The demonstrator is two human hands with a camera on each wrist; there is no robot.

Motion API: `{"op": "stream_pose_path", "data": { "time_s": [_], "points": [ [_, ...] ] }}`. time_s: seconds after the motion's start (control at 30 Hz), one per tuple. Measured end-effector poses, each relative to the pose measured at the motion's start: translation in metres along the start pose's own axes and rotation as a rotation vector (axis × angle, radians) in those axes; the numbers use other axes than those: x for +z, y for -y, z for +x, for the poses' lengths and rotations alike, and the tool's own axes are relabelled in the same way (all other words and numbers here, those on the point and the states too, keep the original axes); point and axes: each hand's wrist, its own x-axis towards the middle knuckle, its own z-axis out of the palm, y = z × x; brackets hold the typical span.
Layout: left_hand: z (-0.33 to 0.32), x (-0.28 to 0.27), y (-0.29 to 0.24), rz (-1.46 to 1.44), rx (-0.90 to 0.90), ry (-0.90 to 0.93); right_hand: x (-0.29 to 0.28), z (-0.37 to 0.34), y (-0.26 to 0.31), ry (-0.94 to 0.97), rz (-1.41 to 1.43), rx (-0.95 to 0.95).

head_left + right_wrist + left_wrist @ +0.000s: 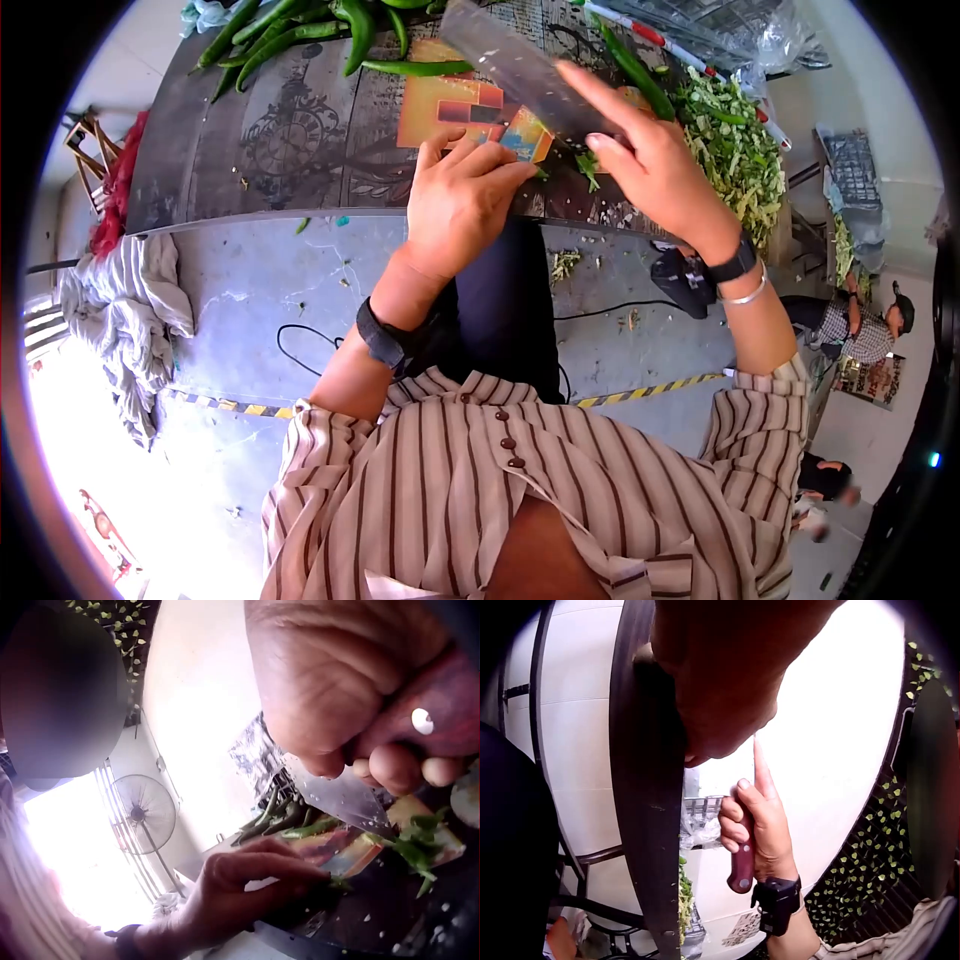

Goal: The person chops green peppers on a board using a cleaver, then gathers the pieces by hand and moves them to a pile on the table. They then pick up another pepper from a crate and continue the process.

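Knife (522,75): in the right hand, blade slanting over the printed sheet (425,105), its broad side showing.
Right hand (660,165): closed round the dark red handle (742,862), with the index finger straight along the blade and the thumb near its base; a good hold for steering, provided the lower fingers stay firm.
Left hand (455,200): partly closed, fingers bent, thumb and fingertips seeming to pinch a small green piece (341,883) near the table's front edge; how firmly, I cannot tell.
Fingertips: nearest the blade, so best tucked back, knuckles leading as a guide.
Leafy sprig (588,172): between the hands, just beside the blade; lining it up flat would make for even strokes.
Chopped greens (735,160): heaped to the right, beside a single long pepper (637,75).
Long green peppers (357,35): piled whole at the far left of the table (210,170), one reaching to the sheet.
Footing: work sits close to the edge; a little further in would give steadier support and lose fewer scraps.
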Motion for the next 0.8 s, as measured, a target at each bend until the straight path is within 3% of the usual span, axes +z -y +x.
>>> {"op": "stream_pose_path", "data": {
  "time_s": [0.17,0.23,0.27,0.33,0.73,0.8],
  "points": [
    [0.001,0.000,0.000,-0.015,0.011,0.028,-0.021,-0.024,0.011,-0.087,0.005,0.045],
    [0.003,0.001,-0.001,-0.009,0.020,0.025,-0.016,-0.027,0.003,-0.173,-0.057,-0.137],
    [0.003,0.001,-0.003,-0.009,-0.005,0.044,-0.017,-0.030,0.005,-0.171,-0.058,-0.139],
    [0.003,0.000,-0.005,-0.012,-0.040,0.067,-0.018,-0.039,0.016,-0.013,-0.005,0.073],
    [0.003,0.000,-0.002,-0.033,0.003,0.042,-0.004,-0.042,0.025,0.175,0.047,0.108],
    [0.003,-0.001,-0.003,-0.030,-0.017,0.075,0.001,-0.041,0.020,0.121,0.068,0.007]
  ]
}}
